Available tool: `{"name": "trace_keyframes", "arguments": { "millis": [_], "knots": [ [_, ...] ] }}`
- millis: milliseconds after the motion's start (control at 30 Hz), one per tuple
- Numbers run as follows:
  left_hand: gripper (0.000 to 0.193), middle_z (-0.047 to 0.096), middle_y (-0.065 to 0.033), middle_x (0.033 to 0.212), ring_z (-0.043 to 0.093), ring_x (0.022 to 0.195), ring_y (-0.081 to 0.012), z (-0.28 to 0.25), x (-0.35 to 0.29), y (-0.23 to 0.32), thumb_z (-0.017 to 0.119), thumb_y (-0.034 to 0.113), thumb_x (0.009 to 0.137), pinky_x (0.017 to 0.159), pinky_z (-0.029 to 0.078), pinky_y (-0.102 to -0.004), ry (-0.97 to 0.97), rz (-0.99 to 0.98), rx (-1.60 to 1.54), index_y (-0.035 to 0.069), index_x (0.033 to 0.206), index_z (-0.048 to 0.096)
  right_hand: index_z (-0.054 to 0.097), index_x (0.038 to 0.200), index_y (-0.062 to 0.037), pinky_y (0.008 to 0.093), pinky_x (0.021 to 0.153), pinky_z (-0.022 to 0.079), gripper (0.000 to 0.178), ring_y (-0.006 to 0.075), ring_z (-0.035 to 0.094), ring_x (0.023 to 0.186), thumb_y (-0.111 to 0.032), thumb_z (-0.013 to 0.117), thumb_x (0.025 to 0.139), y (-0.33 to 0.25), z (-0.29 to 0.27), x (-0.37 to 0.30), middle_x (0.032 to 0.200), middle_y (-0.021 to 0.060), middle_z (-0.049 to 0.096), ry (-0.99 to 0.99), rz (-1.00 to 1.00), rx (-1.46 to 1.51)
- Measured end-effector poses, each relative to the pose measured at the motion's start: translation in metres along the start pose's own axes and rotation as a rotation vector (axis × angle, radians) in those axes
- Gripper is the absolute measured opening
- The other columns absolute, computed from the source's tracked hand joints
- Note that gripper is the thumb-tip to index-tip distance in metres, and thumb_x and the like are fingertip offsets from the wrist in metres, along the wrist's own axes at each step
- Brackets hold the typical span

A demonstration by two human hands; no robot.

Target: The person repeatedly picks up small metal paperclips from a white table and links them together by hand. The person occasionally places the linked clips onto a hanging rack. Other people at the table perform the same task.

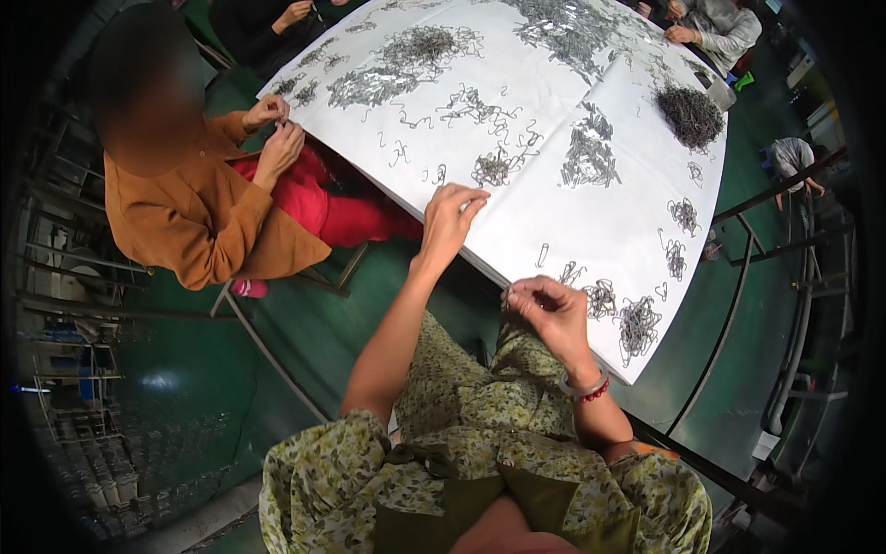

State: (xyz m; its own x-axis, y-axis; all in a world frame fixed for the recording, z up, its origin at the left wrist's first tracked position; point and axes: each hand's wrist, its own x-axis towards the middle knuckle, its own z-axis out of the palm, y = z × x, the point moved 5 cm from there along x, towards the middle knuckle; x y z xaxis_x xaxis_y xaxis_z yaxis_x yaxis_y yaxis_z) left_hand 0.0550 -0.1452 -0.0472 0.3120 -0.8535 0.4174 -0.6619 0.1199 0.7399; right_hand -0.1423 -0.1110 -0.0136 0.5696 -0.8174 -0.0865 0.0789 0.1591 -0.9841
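My left hand point(447, 229) is over the near left edge of the white-covered table point(517, 226), thumb and fingertips brought together. Whatever it pinches is too small to make out. Just beyond its fingertips lies a small tangled pile of bent wire hooks point(492, 168). My right hand point(558, 319) is at the near edge, its thumb and fingers closed on a small grey metal piece point(506, 296), mostly covered by the fingers. Close to that hand, on the table, are a single long wire loop point(543, 254) and two heaps of linked wire hooks point(639, 328), point(600, 298).
A person in a brown jacket point(198, 208) sits at the left, hands at the table edge. Other people work at the far side. A big dark heap of hooks point(690, 117) lies far right; flat metal strips point(591, 148) are piled mid-table. Metal rails point(724, 323) stand right.
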Motion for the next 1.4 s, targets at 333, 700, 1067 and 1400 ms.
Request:
{"name": "trace_keyframes", "arguments": {
  "millis": [333,700,1067,1400],
  "knots": [
    [0.008,0.054,-0.0073,0.090,0.052,0.091,-0.0255,0.061,0.059,-0.037,0.060,0.013,0.078,0.072,0.046,-0.0376,-0.383,0.406,0.615,0.005,0.081,0.060,0.067,0.091,0.0015,0.0176,0.063,0.045,0.013,0.0030,0.054,0.067,-0.002,0.068,0.078,0.028,-0.002,-0.008,0.077,0.0013,0.066,-0.005,0.070,0.008],
    [0.013,0.061,-0.0210,0.080,0.059,0.079,-0.0367,0.055,0.089,-0.039,0.057,0.009,0.082,0.070,0.046,-0.0426,-0.227,-0.056,0.202,-0.003,0.083,0.063,0.066,0.093,0.0020,0.0166,0.061,0.045,0.014,0.0013,0.053,0.067,-0.005,0.065,0.081,0.021,0.006,-0.003,0.080,0.0016,0.066,-0.061,0.037,0.058],
    [0.016,0.061,-0.0211,0.086,0.060,0.081,-0.0340,0.055,0.084,-0.033,0.064,0.015,0.075,0.072,0.049,-0.0382,-0.209,0.038,0.420,0.001,0.081,0.068,0.065,0.094,0.0029,0.0175,0.066,0.047,0.014,0.0033,0.058,0.074,-0.005,0.064,0.082,0.017,0.009,-0.010,0.081,0.0039,0.067,-0.083,0.053,-0.008],
    [0.023,0.066,-0.0113,0.077,0.060,0.066,-0.0170,0.054,0.077,-0.063,0.073,0.021,0.070,0.064,0.047,-0.0288,-0.519,-0.416,-0.081,0.003,0.084,0.070,0.064,0.095,0.0039,0.0181,0.071,0.050,0.014,0.0067,0.061,0.079,-0.002,0.063,0.082,0.019,0.013,-0.005,0.086,0.0056,0.066,-0.090,0.098,-0.023]
  ]
}}
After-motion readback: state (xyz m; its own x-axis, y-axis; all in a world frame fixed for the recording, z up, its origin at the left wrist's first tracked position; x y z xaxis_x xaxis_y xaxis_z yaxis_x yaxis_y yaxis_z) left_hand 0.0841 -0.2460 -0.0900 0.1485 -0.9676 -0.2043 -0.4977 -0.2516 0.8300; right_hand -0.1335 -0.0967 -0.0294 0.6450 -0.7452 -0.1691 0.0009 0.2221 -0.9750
